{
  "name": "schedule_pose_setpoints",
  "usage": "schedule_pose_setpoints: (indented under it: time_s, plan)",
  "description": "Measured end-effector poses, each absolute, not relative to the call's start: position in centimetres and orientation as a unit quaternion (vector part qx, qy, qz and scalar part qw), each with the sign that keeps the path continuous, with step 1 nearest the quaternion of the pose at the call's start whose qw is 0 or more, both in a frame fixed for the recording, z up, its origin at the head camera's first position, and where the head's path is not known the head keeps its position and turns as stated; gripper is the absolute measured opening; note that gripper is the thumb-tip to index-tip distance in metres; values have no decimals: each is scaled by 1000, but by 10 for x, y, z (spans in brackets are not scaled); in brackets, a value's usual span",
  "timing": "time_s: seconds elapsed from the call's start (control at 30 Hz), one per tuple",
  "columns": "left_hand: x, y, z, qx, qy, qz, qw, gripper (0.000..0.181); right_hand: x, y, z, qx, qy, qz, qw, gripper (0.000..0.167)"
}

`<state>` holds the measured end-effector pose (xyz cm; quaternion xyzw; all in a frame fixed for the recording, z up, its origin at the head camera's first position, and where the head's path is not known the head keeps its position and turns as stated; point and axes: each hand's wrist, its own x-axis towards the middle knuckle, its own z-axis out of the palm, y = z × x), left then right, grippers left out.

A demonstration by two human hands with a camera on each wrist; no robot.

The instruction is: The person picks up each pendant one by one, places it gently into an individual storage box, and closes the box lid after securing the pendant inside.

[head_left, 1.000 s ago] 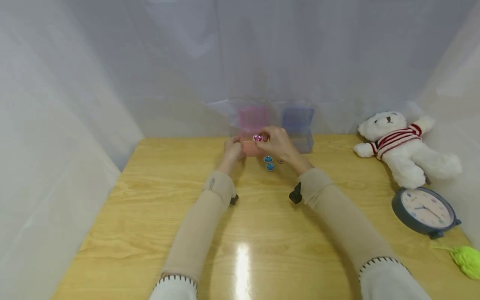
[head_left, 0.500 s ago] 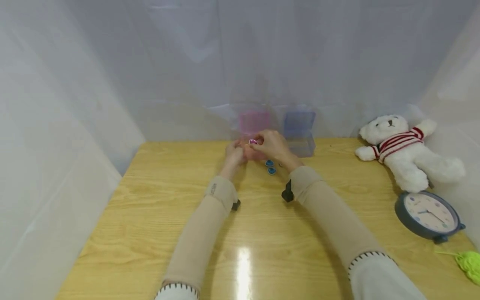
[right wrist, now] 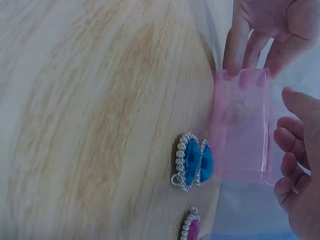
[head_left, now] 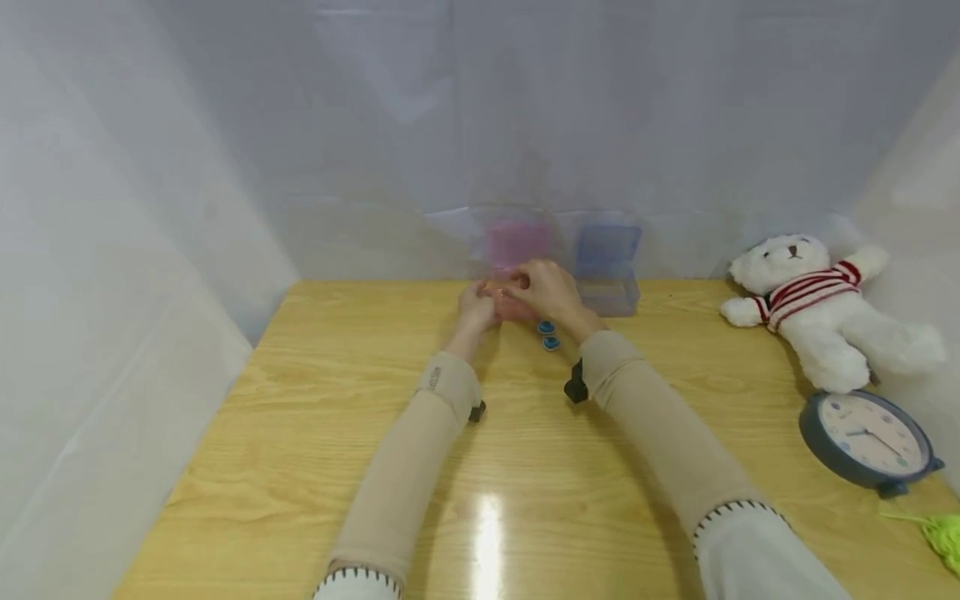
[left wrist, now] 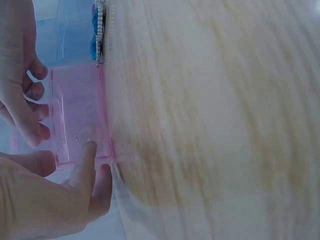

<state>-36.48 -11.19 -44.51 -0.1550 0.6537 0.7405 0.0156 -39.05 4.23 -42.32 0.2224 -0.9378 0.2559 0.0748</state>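
From above, the pink box point(head_left: 514, 312) sits at 3 o'clock from the left hand point(head_left: 476, 310), which grips its end with the thumb over the rim and fingers against the wall. The right hand point(head_left: 553, 290) hovers over the box, which lies at about 8 o'clock from it; its fingers are bent, but whether they pinch anything I cannot tell. The pink lid point(head_left: 517, 243) stands raised at the box's 12 o'clock. Two blue gems point(head_left: 551, 343) lie on the bench point(head_left: 315, 400) at 6 o'clock from the right hand, and a blue box point(head_left: 609, 298) at 3 o'clock. The right hand covers part of the pink box. A pale round patch point(right wrist: 236, 112) on the box's wall is hard to make out. A pink gem point(right wrist: 191, 229) is cut off by the right wrist view's lower edge, and green yarn point(head_left: 943, 537) by the head view's right edge.
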Motion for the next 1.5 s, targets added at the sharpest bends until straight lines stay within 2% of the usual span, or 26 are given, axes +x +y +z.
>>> schedule_pose_setpoints:
  time_s: [0.17,0.27,0.33,0.4,0.5,0.6,0.63,0.73,0.8,1.0,1.5]
  plan:
    - [-438,-127,-535,-151,656,739,1,67,-387,49,-417,228,-930,275,86,30]
    - [-455,-130,-552,-159,663,732,-3,67,-384,53,-413,227,-927,285,90,28]
    - [-452,-130,-550,-154,665,731,-12,66,-382,57,-410,223,-924,298,91,29]
    - [-431,-124,-521,-168,669,724,-9,64,-377,61,-407,219,-916,323,89,32]
    - [-416,-123,-507,-155,668,728,-32,55,-368,69,-401,214,-897,377,89,41]
    - [-395,-120,-483,-165,667,726,-16,43,-360,79,-398,212,-875,427,87,49]
    - [-388,-120,-477,-162,667,727,-13,43,-357,83,-398,209,-869,441,82,53]
    - [-349,-110,-429,-197,672,713,32,49,-349,95,-398,201,-853,477,59,56]
    - [-338,-106,-415,-209,663,718,42,53,-343,104,-397,196,-851,485,45,57]
    - [-344,-111,-424,-192,636,746,48,55,-331,129,-403,202,-870,449,31,57]
    - [-354,-111,-430,-163,678,714,57,48,-346,154,-444,219,-908,355,-34,48]
